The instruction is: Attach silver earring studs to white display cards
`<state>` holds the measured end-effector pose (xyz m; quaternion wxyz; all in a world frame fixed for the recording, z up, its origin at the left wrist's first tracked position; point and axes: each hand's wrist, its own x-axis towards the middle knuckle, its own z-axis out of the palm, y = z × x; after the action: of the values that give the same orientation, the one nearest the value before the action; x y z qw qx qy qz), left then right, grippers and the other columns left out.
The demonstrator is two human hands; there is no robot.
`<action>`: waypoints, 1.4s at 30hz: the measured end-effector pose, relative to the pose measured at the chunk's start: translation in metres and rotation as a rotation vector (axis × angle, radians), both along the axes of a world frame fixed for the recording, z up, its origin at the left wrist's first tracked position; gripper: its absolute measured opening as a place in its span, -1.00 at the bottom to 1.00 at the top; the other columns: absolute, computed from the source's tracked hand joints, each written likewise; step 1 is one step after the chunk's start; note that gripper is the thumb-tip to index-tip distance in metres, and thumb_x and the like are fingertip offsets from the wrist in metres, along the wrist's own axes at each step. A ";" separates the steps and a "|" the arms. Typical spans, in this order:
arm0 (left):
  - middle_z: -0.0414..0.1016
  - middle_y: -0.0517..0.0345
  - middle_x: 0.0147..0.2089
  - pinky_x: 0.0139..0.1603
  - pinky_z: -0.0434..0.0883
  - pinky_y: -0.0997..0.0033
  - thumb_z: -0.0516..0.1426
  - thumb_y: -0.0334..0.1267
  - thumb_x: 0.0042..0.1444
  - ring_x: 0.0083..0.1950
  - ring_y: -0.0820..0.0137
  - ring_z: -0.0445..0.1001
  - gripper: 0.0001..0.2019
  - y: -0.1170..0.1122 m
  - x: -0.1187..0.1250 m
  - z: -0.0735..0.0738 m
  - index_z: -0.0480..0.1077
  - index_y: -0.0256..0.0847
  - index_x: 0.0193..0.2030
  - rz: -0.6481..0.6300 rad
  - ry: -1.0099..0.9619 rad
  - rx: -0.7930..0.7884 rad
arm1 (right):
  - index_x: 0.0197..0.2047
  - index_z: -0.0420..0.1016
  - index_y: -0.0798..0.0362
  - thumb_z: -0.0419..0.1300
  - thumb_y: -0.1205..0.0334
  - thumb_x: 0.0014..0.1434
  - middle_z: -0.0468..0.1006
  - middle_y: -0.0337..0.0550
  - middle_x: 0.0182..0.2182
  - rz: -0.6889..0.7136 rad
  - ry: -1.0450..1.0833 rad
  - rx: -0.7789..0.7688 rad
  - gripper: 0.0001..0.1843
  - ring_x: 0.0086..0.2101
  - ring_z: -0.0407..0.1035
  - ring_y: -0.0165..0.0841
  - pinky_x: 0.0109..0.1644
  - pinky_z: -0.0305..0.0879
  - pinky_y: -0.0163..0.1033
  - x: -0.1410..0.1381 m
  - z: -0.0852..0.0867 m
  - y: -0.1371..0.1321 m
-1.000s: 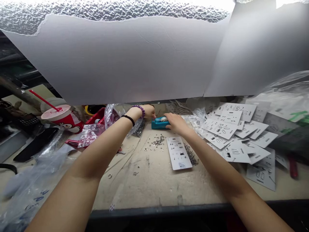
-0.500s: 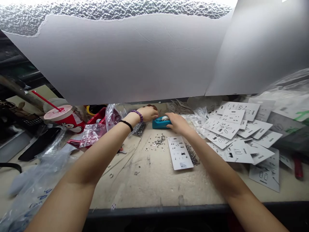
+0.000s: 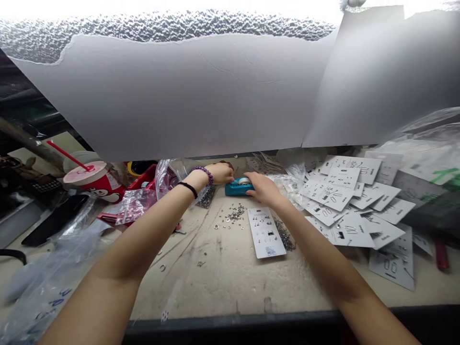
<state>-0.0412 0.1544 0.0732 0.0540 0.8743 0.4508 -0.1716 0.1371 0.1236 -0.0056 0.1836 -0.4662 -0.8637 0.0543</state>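
A blue tape dispenser (image 3: 235, 189) with a roll of clear tape sits toward the back of the table, between my hands. My right hand (image 3: 264, 188) grips its right end, thumb in front and fingers behind. At its left end my left hand (image 3: 220, 173) is closed, fingertips pressed together against the dispenser; what they pinch is too small to make out. In front lies a white card (image 3: 266, 233) with small metal parts attached. Loose small metal pieces (image 3: 235, 212) are scattered between the dispenser and the card. A darker heap of metal parts (image 3: 285, 235) lies beside the card, partly behind my right forearm.
Many printed white cards (image 3: 345, 191) are piled on the right. On the left stand a red cup (image 3: 95, 179) with a straw and a red bin (image 3: 143, 179) with plastic bags. A bag of metal bits (image 3: 205, 197) lies near my left wrist. White sheeting (image 3: 194, 96) hangs above.
The view has tilted slightly, so the scene sits a little lower. Both hands stay at the dispenser, with hardly any movement.
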 end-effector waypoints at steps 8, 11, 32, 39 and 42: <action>0.47 -0.04 -0.13 -0.24 0.29 0.45 -0.01 -0.07 0.06 -0.16 0.27 0.39 -0.66 0.007 -0.001 0.009 0.48 -0.24 -0.26 0.088 0.062 0.016 | 0.10 0.17 0.05 0.24 0.24 -0.01 0.35 -0.02 0.00 0.004 0.040 -0.011 -0.41 -0.07 0.27 -0.16 -0.17 0.27 -0.15 0.002 0.001 0.000; 0.50 -0.06 -0.22 -0.28 0.29 0.43 0.03 -0.06 0.02 -0.25 0.26 0.41 -0.66 0.011 -0.007 0.006 0.49 -0.26 -0.28 0.137 0.088 0.011 | 0.09 0.18 0.04 0.24 0.25 -0.01 0.36 -0.03 -0.02 0.005 0.048 -0.018 -0.42 -0.07 0.28 -0.16 -0.17 0.26 -0.15 0.003 0.002 0.000; 0.49 -0.04 -0.17 -0.27 0.31 0.48 -0.09 -0.12 0.12 -0.20 0.30 0.42 -0.65 0.007 -0.029 -0.028 0.44 -0.25 -0.21 0.210 -0.021 0.034 | 0.03 0.22 0.03 0.22 0.23 0.02 0.39 -0.07 -0.07 0.005 0.081 -0.077 -0.51 -0.15 0.31 -0.20 -0.27 0.24 -0.20 0.005 0.002 0.002; 0.43 -0.25 -0.11 -0.09 0.29 0.22 -0.02 -0.19 0.08 -0.03 0.06 0.35 -0.71 -0.006 -0.035 -0.039 0.44 -0.34 -0.26 0.329 -0.091 0.215 | 0.01 0.23 0.03 0.23 0.25 0.00 0.41 -0.08 -0.09 0.001 0.093 -0.090 -0.52 -0.16 0.32 -0.20 -0.27 0.25 -0.20 0.005 0.002 0.003; 0.40 -0.22 -0.05 -0.04 0.26 0.22 -0.10 -0.17 0.14 0.02 0.07 0.32 -0.65 -0.011 -0.031 -0.025 0.42 -0.31 -0.20 0.355 -0.179 0.289 | 0.07 0.19 0.05 0.23 0.26 0.00 0.37 -0.03 -0.03 -0.002 0.102 -0.090 -0.45 -0.11 0.30 -0.15 -0.19 0.27 -0.12 0.005 0.000 0.002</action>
<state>-0.0719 0.1438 0.0484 -0.0028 0.7918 0.6107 -0.0148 0.1416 0.1261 -0.0060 0.2063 -0.4713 -0.8495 0.1169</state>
